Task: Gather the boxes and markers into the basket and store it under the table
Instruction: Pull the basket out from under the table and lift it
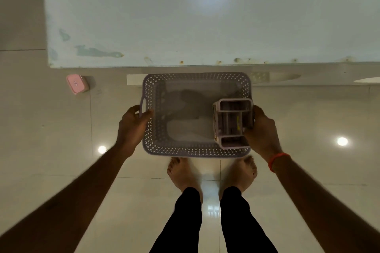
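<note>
A lilac perforated basket (195, 150) hangs above the floor in front of the pale table (185, 26), just below its near edge. My left hand (133, 123) grips the basket's left rim beside the handle slot. My right hand (261, 127) grips the right rim. Inside, against the right wall, stands a lilac compartment box (232, 123) with marker-like items in it, one with a yellow label. The remainder of the basket's bottom shows nothing else. A pink box (77, 84) lies on the floor to the left, under the table's corner.
My bare feet (211, 172) stand on glossy tiles right under the basket. A white bar (134, 79) runs beneath the table edge behind the basket. Ceiling lights reflect off the floor at both sides.
</note>
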